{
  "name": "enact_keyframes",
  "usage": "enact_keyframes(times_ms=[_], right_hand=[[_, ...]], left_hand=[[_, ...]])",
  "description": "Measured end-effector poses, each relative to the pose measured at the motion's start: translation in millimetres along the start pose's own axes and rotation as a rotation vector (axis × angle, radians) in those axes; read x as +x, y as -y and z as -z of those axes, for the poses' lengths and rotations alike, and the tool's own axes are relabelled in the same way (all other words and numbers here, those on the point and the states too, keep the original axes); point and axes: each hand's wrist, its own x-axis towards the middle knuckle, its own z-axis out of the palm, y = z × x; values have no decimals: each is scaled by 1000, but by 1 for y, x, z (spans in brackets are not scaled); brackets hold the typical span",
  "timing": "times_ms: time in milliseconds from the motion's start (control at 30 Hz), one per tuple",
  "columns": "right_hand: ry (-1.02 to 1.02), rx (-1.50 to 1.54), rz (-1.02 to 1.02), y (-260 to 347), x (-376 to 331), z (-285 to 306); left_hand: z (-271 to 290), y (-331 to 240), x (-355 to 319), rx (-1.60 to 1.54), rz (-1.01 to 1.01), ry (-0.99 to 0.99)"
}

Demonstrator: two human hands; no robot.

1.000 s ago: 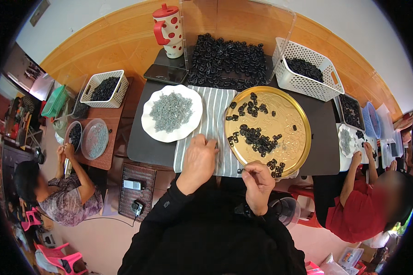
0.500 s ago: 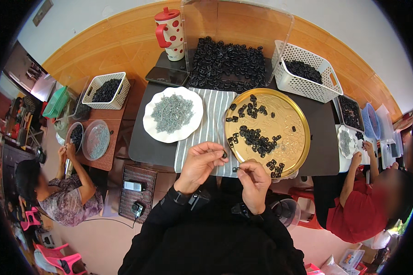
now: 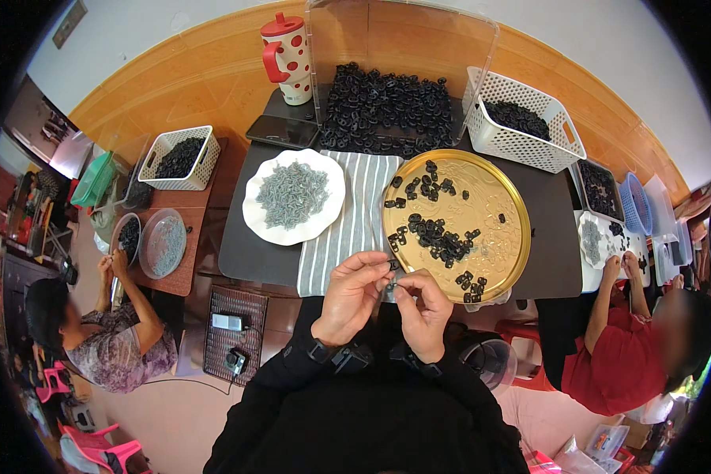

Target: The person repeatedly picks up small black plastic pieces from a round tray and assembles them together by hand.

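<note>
My left hand (image 3: 354, 297) is closed in a pinch on a small black plastic part (image 3: 393, 265), held above the near end of a grey-and-white striped cloth (image 3: 347, 209). Right beside it, my right hand (image 3: 423, 314) is pinched too, its fingertips meeting those of the left. What sits between the right fingertips is tiny and mostly hidden. A round gold tray (image 3: 494, 186) lies just beyond to the right, with scattered black plastic parts (image 3: 442, 241) on it. Left of the cloth, a white scalloped plate (image 3: 258, 222) carries a heap of thin grey screw-like pieces (image 3: 294, 194).
At the back, black parts (image 3: 387, 107) are heaped by a clear upright panel. A white basket (image 3: 527, 148) of them stands right, a spotted tumbler (image 3: 290, 59) and phone (image 3: 283, 131) left. People sit working at left (image 3: 118, 340) and right (image 3: 628, 347).
My hands have come together: the right moved left and slightly up to the left hand's fingertips. The black part in my left hand has shifted slightly right.
</note>
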Motion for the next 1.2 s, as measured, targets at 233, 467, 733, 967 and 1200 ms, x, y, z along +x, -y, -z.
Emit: enact_keyframes(times_ms=[233, 467, 733, 967, 1200], right_hand=[[-36, 16, -20, -4, -1, 0], [-74, 54, -53, 1, 2, -1], [-84, 29, -18, -3, 3, 0], [-90, 12, -29, -3, 3, 0], [-171, 43, -65, -2, 2, -1]], left_hand=[[-1, 3, -1, 12, 6, -28], [-2, 6, -2, 14, 25, -46], [-3, 7, -2, 0, 24, -15], [-3, 11, -5, 20, -17, 24], [-3, 16, -8, 181, -156, 106]])
